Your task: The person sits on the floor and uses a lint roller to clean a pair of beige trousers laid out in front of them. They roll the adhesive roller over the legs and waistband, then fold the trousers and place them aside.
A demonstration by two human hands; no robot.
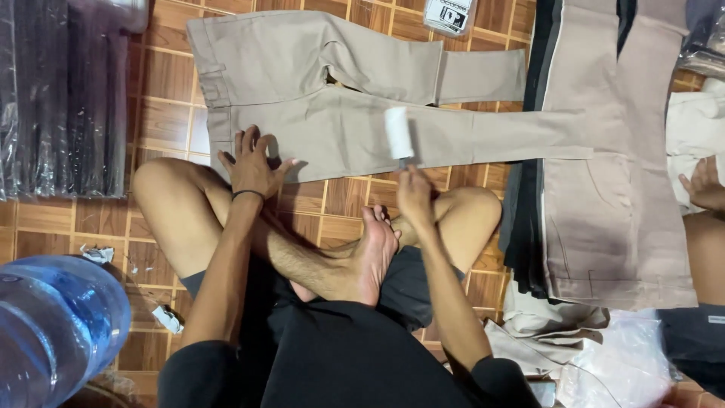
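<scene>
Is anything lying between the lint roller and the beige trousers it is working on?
Nothing visible. The right hand holds the lint roller directly on the trousers, whose surface around it is bare. The left hand presses the waist end flat, off to the side.

The spread trousers (pixel 340 98) lie on the floor (pixel 166 98) just beyond the person's crossed legs. The left hand (pixel 251 162) rests on their waist end, the right hand (pixel 415 196) holds a lint roller (pixel 399 134) on one leg. Right of the trousers lies a stack of folded trousers (pixel 604 189); left, wrapped bundles (pixel 64 98) and a water bottle (pixel 57 325).
</scene>
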